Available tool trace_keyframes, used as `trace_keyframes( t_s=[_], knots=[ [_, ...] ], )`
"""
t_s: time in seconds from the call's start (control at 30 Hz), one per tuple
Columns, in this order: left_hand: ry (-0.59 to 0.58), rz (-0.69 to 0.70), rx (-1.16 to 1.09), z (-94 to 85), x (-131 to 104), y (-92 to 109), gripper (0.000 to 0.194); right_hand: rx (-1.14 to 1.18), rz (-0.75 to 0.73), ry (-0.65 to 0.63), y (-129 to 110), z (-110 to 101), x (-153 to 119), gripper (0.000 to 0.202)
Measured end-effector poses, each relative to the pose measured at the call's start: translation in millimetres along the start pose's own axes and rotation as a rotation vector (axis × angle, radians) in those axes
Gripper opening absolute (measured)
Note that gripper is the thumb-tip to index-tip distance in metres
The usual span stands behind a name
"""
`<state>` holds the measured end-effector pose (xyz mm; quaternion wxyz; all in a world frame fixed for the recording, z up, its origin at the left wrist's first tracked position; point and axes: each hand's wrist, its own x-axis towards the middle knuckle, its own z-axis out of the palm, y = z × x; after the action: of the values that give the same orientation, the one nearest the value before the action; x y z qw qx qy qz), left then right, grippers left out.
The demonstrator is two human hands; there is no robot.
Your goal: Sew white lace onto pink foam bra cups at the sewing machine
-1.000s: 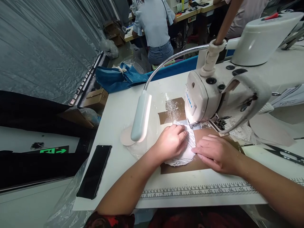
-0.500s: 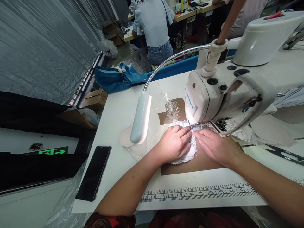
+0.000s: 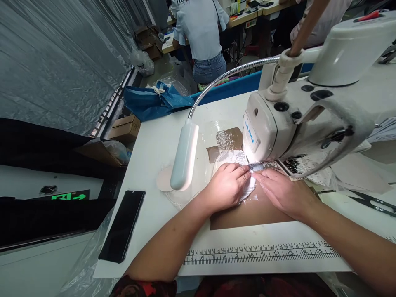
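Observation:
A round piece of white lace fabric (image 3: pixel 230 156) lies under the head of a white sewing machine (image 3: pixel 262 128), at the needle. My left hand (image 3: pixel 229 183) covers its middle, fingers bent and pressed together on the cloth, gripping it close to the presser foot (image 3: pixel 255 166). From the other side my right hand (image 3: pixel 283 189) holds the cloth's right edge at the fingertips, just in front of the foot. The fingertips of both hands nearly meet there. The needle's tip and part of the fabric are hidden by the hands and machine head.
A lamp (image 3: pixel 185 156) on a bendable metal neck hangs left of the machine. A black phone (image 3: pixel 122 226) lies at the table's left. Thread snips (image 3: pixel 373 202) rest at right. A printed ruler (image 3: pixel 262 253) runs along the front edge. A person (image 3: pixel 201 37) sits beyond.
The white fabric has turned and slid away from me, so more shows behind my left hand and less in front. Both hands stay close to the needle. The view has shifted slightly.

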<state>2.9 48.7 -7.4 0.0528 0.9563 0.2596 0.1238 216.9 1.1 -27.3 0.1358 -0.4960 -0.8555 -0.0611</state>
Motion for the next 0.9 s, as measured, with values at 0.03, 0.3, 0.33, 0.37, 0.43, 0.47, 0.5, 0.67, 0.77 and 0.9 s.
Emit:
trace_keyframes(
  t_s=[0.03,0.3,0.33,0.37,0.43,0.47,0.5,0.67,0.77,0.9],
  knots=[
    [0.004,0.000,0.000,0.4,0.1,-0.4,0.035,0.017,-0.002,0.000,0.9,0.4,-1.1,0.042],
    [0.035,-0.012,-0.021,4.5,-1.1,-5.4,0.034,0.099,-0.001,-0.042,4.6,2.2,-6.6,0.039],
    [0.038,-0.018,-0.024,4.8,-1.2,-5.8,0.034,0.099,-0.005,-0.047,4.4,2.0,-6.6,0.039],
    [0.037,-0.022,-0.026,5.0,-1.3,-6.2,0.034,0.100,-0.007,-0.050,4.1,1.9,-6.4,0.038],
    [0.034,-0.028,-0.027,5.3,-1.2,-6.4,0.034,0.104,0.003,-0.058,3.7,1.9,-6.1,0.038],
    [0.034,-0.034,-0.025,5.4,-1.1,-6.4,0.035,0.109,0.016,-0.061,3.6,2.0,-5.9,0.039],
    [0.034,-0.043,-0.021,5.2,-0.9,-6.3,0.035,0.115,0.033,-0.064,3.7,2.3,-5.7,0.039],
    [0.005,-0.098,0.006,-0.3,-0.7,-5.1,0.038,0.168,0.081,-0.080,4.8,2.7,-4.8,0.042],
    [-0.036,-0.086,-0.005,-6.2,-1.7,-5.2,0.041,0.170,0.121,-0.064,3.7,1.0,-4.0,0.043],
    [-0.071,-0.037,-0.048,-11.7,-3.6,-7.0,0.039,0.177,0.143,-0.040,1.3,-3.9,-1.2,0.039]
  ],
)
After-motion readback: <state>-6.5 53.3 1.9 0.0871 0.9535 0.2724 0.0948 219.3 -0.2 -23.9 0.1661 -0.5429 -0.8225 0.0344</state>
